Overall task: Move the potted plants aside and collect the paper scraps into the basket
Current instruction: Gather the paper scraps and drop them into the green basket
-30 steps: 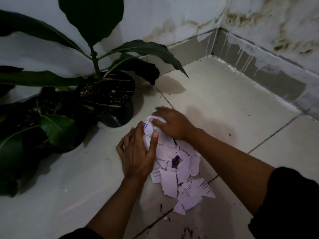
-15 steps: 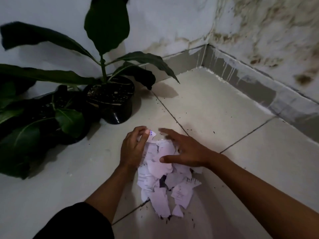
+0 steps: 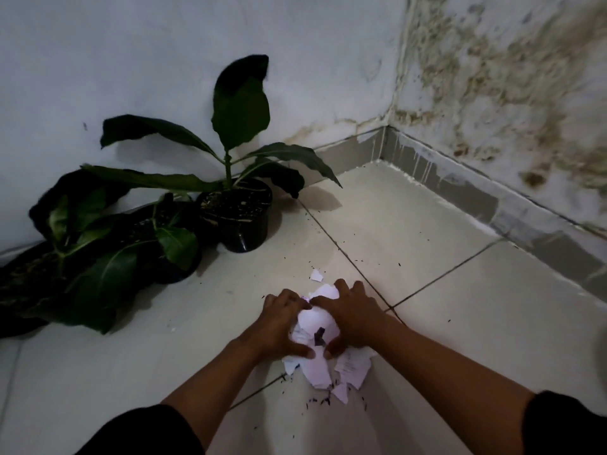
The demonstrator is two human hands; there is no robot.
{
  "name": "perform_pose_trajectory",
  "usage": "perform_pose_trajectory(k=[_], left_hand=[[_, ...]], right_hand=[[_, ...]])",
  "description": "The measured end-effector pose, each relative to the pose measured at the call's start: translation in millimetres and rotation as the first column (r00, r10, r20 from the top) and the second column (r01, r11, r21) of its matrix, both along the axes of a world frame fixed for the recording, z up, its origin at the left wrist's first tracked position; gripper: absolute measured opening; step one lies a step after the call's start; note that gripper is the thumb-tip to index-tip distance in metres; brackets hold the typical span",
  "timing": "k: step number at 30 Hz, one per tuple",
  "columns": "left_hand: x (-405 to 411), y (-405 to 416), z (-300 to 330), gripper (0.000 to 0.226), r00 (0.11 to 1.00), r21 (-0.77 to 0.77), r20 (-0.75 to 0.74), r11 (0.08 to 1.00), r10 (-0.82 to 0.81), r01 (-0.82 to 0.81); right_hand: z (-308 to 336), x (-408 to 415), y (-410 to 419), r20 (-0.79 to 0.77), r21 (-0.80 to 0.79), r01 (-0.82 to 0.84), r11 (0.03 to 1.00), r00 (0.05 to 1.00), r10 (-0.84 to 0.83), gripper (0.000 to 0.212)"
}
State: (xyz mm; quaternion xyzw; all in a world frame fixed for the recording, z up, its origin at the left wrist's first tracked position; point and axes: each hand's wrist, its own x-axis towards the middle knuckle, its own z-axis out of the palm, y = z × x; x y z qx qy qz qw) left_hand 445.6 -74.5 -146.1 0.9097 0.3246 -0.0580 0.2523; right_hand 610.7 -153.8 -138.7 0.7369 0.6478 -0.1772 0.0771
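A heap of white paper scraps [image 3: 317, 326] lies on the pale tiled floor in front of me. My left hand [image 3: 279, 323] grips the heap from the left with curled fingers and my right hand [image 3: 351, 315] grips it from the right, thumbs nearly meeting below. More scraps [image 3: 351, 369] spill out beneath the hands. One loose scrap [image 3: 316, 275] lies just beyond my fingers. Two potted plants stand against the left wall: a tall one in a black pot [image 3: 241, 221] and a lower leafy one [image 3: 170, 254] beside it. No basket is in view.
The room corner [image 3: 384, 146] with stained walls and a grey skirting is at the back right. A third mass of dark leaves [image 3: 39, 274] lies low at the far left. Dark soil crumbs [image 3: 318, 400] dot the tiles around the heap.
Both hands have drawn together and pulled the scraps toward me into a tighter heap. My view has backed away from the plants, and one scrap stayed behind on the floor.
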Motion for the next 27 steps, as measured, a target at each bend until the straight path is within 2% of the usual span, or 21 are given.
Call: perform_pose_trajectory(k=[5,8,10,12,14,16,18,19,22,27], left_hand=[[8,-8,4,0.048,0.991,-0.058,0.081,0.993,0.111,-0.106],[5,-10,8,0.032,0.971,-0.111,0.174,0.983,0.162,-0.144],[2,-9,17,0.023,0.969,-0.071,0.165,0.982,0.184,-0.174],[1,-5,26,0.014,0.961,-0.066,0.166,0.975,0.221,-0.213],[-1,-5,39,0.010,0.942,-0.114,0.178,0.957,0.285,-0.268],[-2,-4,49,0.012,0.906,-0.203,0.206,0.922,0.370,-0.331],[0,-4,59,0.016,0.865,-0.321,0.242,0.877,0.440,-0.356],[1,-4,65,0.017,0.841,-0.396,0.263,0.848,0.472,-0.352],[13,-8,85,0.018,0.786,-0.590,0.283,0.746,0.550,-0.310],[57,-31,124,0.021,0.723,-0.779,0.320,0.605,0.612,-0.168]], right_hand=[[0,1,-12,-0.113,0.148,0.063,0.987,0.993,-0.046,0.055],[4,7,-19,-0.319,0.168,0.213,0.962,0.936,-0.151,0.041],[15,14,-23,-0.363,0.194,0.280,0.940,0.911,-0.197,0.030],[28,23,-30,-0.415,0.174,0.362,0.916,0.870,-0.266,0.028],[38,34,-38,-0.584,0.064,0.498,0.865,0.722,-0.373,0.034],[49,42,-47,-0.781,-0.111,0.586,0.802,0.448,-0.436,0.026],[60,49,-56,-0.854,-0.276,0.611,0.742,0.197,-0.481,0.025],[66,52,-61,-0.862,-0.334,0.607,0.721,0.113,-0.495,0.028],[83,62,-72,-0.872,-0.412,0.598,0.688,-0.041,-0.487,0.029],[130,84,-102,-0.915,-0.374,0.640,0.671,-0.136,-0.380,0.013]])
